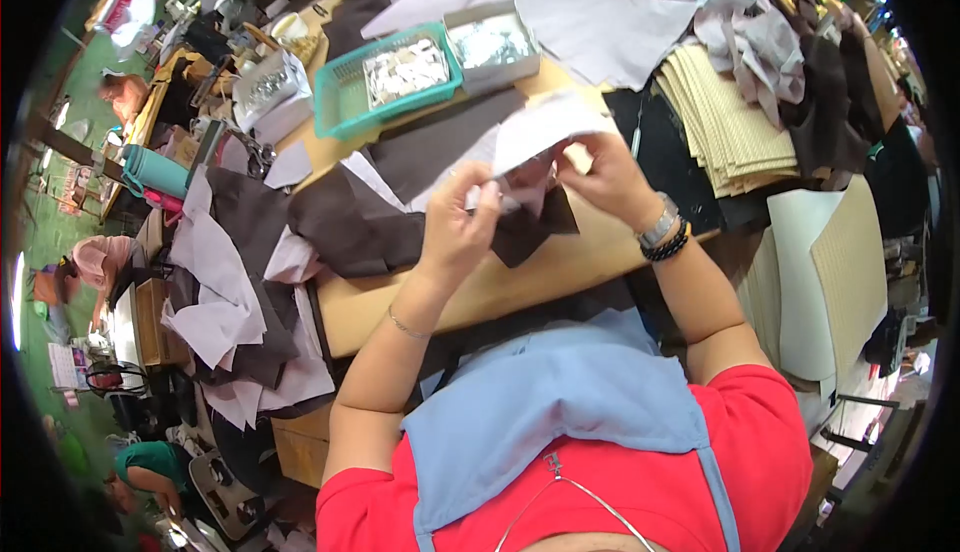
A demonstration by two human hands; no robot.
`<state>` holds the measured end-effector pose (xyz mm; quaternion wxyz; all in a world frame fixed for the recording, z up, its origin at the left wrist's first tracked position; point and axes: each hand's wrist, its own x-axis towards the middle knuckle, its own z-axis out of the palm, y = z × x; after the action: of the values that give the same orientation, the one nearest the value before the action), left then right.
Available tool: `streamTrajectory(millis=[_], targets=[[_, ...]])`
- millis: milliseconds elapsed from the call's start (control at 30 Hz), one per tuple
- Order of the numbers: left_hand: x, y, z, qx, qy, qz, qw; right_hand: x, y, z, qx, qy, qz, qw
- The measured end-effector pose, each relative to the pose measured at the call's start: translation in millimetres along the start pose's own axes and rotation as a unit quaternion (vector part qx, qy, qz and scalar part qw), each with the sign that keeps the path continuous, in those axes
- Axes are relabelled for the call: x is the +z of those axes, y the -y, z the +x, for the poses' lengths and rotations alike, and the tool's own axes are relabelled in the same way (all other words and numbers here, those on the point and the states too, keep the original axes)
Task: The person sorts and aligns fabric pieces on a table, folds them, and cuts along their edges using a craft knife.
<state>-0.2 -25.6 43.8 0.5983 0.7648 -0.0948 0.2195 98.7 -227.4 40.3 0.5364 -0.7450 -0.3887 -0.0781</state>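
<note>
Above the near edge of the wooden table [400, 307], a pale, thin, curved sheet piece [548, 134] is held up between both hands. My left hand [462, 220] pinches its lower left end, thumb against fingers. My right hand [607, 184] is closed on its right side, with a small cream-coloured bit [578, 158] showing by the fingers. What lies between the hands is partly blurred. Below them spread dark brown pieces of sheet material [355, 214], some with a pale lilac underside.
Behind the hands stand a teal plastic basket [337, 104] with small white pieces and a grey box [530, 67] of shiny bits. A stack of cream ribbed sheets [715, 122] lies right. Scraps [215, 292] hang over the left edge. Other people work at left.
</note>
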Motion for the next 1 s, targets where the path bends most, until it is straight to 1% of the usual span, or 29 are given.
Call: streamTrajectory(millis=[33,67,133,167,200,233,267,300,333,367,400,467,533,567,600,667,700,733,767,800,833,867,900,933,967,1000], targets=[[-6,-3,11,-0.007,-0.013,-0.069,0.998,-15,7,19,-0.035,-0.002,0.027,0.999],[-7,-5,22,0.004,-0.039,-0.169,0.985,-20,1,33,0.016,-0.044,0.05,0.998],[-18,-13,44,-0.001,-0.054,-0.286,0.957,-40,-12,61,-0.086,-0.087,0.019,0.992],[-23,-10,54,0.003,-0.053,-0.259,0.964,-47,-16,71,0.003,-0.068,0.135,0.988],[-23,-15,60,-0.019,-0.066,-0.28,0.958,-52,-16,80,0.094,-0.044,0.248,0.963],[-19,-22,66,-0.042,-0.077,-0.301,0.949,-54,-16,88,0.069,-0.03,0.246,0.966],[-16,-28,71,-0.067,-0.088,-0.322,0.94,-53,-16,93,0.046,-0.069,0.238,0.968],[-15,-40,74,-0.069,-0.076,-0.338,0.936,-46,-7,95,0.025,-0.108,0.23,0.967],[-14,-48,80,-0.08,-0.084,-0.357,0.927,-44,-1,98,0.005,-0.148,0.222,0.964],[-13,-55,88,-0.092,-0.092,-0.376,0.917,-46,-9,98,0.007,-0.162,0.235,0.958],[-13,-60,94,-0.104,-0.101,-0.395,0.907,-38,34,93,0.085,-0.246,0.255,0.931],[-14,-68,102,-0.091,-0.101,-0.409,0.903,-44,23,80,-0.047,-0.154,0.298,0.941],[-13,-74,109,-0.079,-0.101,-0.417,0.9,-29,39,61,0.017,-0.101,0.25,0.963],[-14,-71,111,-0.075,-0.101,-0.404,0.906,-22,41,56,0.027,-0.05,0.224,0.973],[-13,-74,110,-0.068,-0.095,-0.39,0.913,-12,49,53,0.036,-0.049,0.199,0.978],[-9,-83,107,-0.056,-0.081,-0.362,0.927,-4,37,51,0.019,-0.029,0.097,0.995],[-8,-81,104,-0.049,-0.055,-0.358,0.931,-4,43,53,0.027,-0.056,0.134,0.989],[-4,-78,100,0.03,-0.066,-0.259,0.963,-5,51,57,0.034,-0.083,0.171,0.981],[2,-75,93,0.108,-0.076,-0.156,0.979,-7,55,60,0.042,-0.109,0.208,0.971],[8,-72,85,0.183,-0.084,-0.05,0.978,-10,49,63,0.088,-0.125,0.236,0.96],[13,-67,76,0.17,-0.055,-0.051,0.983,-21,60,67,0.121,-0.091,0.264,0.953],[13,-64,70,0.257,-0.03,0.069,0.964,-29,71,71,0.153,-0.055,0.291,0.943],[17,-59,62,0.246,-0.004,0.088,0.965,-26,68,77,0.159,-0.095,0.249,0.951],[23,-56,55,0.236,0.023,0.107,0.966,-25,72,82,0.135,-0.071,0.279,0.948],[26,-55,50,0.23,0.053,0.114,0.965,-28,67,86,0.12,-0.045,0.255,0.958],[25,-54,49,0.254,0.036,0.097,0.962,-32,63,90,0.105,-0.02,0.23,0.967]])
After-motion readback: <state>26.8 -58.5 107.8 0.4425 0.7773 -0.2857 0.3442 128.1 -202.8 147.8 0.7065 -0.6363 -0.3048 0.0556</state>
